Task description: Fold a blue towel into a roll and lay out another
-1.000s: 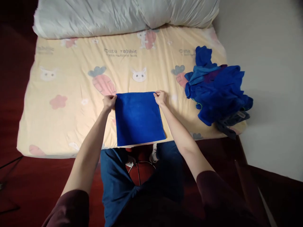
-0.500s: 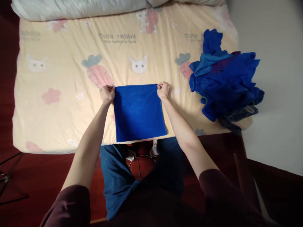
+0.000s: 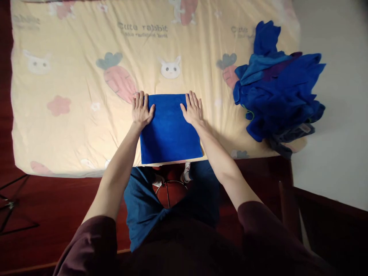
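Note:
A square blue cloth [image 3: 171, 134] lies flat near the front edge of the bed. My left hand [image 3: 142, 109] rests flat on its far left corner, fingers stretched forward and thumb out to the side. On the far right corner lies my right hand [image 3: 192, 108], likewise flat with fingers spread. Neither hand grips the cloth; the palms hide the two far corners in part.
The bed has a yellow sheet [image 3: 74, 134] printed with rabbits and carrots. To the right, a heap of blue cloths [image 3: 281, 92] lies against a white wall [image 3: 336, 145]. Thin black metal legs [image 3: 11, 205] stand on the red floor at left.
Both hands have let go of the cloth's far corners, which they had pinched, and now lie flat on it with fingers spread. The view has shifted slightly.

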A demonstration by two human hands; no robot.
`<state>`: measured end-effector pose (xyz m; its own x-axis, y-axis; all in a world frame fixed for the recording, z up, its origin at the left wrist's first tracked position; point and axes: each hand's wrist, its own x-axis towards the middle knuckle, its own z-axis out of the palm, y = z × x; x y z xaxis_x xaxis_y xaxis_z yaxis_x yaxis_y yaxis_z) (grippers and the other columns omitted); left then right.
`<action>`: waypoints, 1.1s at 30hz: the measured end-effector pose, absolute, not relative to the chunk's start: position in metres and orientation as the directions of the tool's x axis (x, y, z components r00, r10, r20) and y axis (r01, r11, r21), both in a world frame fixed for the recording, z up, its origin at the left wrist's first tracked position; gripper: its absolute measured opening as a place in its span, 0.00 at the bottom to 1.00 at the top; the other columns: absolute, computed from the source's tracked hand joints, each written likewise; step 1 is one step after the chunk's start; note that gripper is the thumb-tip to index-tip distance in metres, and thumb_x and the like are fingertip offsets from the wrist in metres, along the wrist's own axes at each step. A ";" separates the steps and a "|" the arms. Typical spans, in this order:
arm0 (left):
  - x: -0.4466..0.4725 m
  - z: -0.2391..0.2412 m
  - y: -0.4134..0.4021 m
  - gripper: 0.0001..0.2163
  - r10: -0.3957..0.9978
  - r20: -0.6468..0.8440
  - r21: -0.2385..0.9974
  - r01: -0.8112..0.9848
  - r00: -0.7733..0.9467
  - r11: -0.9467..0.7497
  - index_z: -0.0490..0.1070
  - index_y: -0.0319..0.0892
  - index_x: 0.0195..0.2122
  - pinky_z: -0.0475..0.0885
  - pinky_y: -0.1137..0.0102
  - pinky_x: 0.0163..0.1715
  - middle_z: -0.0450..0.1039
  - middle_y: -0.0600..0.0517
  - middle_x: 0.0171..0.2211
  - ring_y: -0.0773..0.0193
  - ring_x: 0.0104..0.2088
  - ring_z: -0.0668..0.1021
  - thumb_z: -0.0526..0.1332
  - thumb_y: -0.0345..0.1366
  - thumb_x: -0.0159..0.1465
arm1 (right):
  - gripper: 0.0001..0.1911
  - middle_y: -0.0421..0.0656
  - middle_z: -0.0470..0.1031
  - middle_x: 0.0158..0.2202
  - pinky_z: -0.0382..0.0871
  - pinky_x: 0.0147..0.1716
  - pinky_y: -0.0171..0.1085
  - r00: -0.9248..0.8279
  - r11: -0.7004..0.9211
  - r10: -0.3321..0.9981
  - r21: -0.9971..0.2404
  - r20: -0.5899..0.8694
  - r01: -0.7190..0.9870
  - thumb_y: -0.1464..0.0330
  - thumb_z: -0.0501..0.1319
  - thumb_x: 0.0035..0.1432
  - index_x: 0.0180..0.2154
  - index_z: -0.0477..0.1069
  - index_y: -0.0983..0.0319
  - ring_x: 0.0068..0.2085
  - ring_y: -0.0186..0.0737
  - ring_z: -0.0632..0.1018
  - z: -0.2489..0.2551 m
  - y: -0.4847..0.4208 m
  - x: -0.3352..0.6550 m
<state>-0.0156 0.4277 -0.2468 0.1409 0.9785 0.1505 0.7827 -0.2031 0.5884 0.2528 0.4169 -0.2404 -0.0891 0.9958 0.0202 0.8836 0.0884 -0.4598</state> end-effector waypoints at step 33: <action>-0.077 -0.236 0.148 0.26 0.901 0.111 0.410 0.807 0.419 -0.425 0.66 0.41 0.69 0.54 0.49 0.75 0.59 0.45 0.72 0.54 0.74 0.58 0.49 0.32 0.70 | 0.25 0.48 0.70 0.67 0.64 0.71 0.53 -0.212 0.360 0.932 -0.676 0.295 0.643 0.69 0.59 0.67 0.64 0.73 0.59 0.70 0.47 0.70 -0.233 0.144 0.313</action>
<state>-0.0767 0.1485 -0.2358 0.4189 0.9013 0.1107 0.8068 -0.4254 0.4100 0.3127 0.1438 -0.2330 -0.2120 0.9318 0.2946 0.6434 0.3600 -0.6756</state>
